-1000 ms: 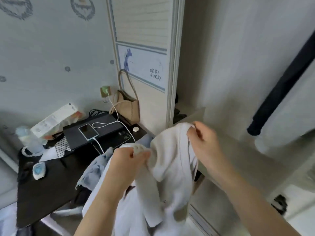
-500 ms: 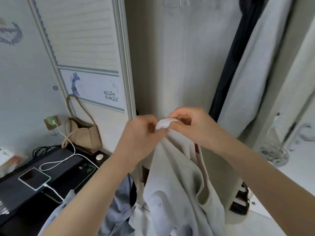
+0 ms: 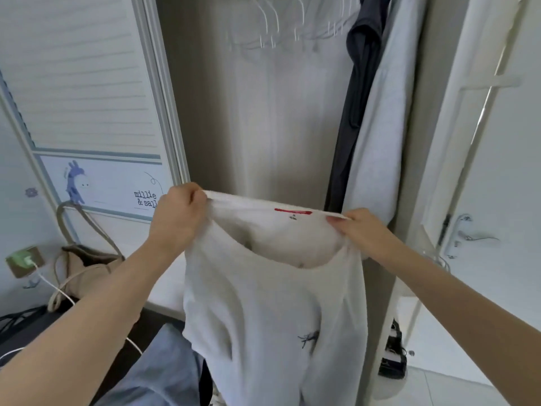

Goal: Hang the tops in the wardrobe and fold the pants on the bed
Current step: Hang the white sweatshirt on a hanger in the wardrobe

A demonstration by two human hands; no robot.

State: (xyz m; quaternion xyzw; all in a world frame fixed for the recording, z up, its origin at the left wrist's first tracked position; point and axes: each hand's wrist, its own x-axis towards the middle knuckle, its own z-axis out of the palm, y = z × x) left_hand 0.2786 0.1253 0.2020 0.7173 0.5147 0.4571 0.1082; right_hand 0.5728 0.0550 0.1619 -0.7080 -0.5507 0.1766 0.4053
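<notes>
1. Since half a second ago, your hands are pulling apart: they were bunched together on one fold of cloth, and now they are stretching the neckline wide.
2. Your left hand (image 3: 178, 218) is pinching the collar of the white knit top with the red neck label (image 3: 275, 303) at 9 o'clock of the neck opening; your right hand (image 3: 361, 230) is pinching it at 3 o'clock, thumb over the rim.
3. That top is hanging free in front of the open wardrobe with pale inner walls (image 3: 263, 127), hem out of sight below.
4. Empty white wire hangers (image 3: 272, 22) are waiting at 12 o'clock, left of the dark navy hanging garment (image 3: 357, 98) and the light grey hanging garment (image 3: 383, 127).
5. To do this well, you are probably wanting one hand freed for a hanger, so keep the collar gathered in the other.
6. Feed the hanger through the neck rather than the hem if the knit stretches enough.
7. Watch the blue denim garment (image 3: 158, 370) at 7 o'clock, which is lying close under the hem.
</notes>
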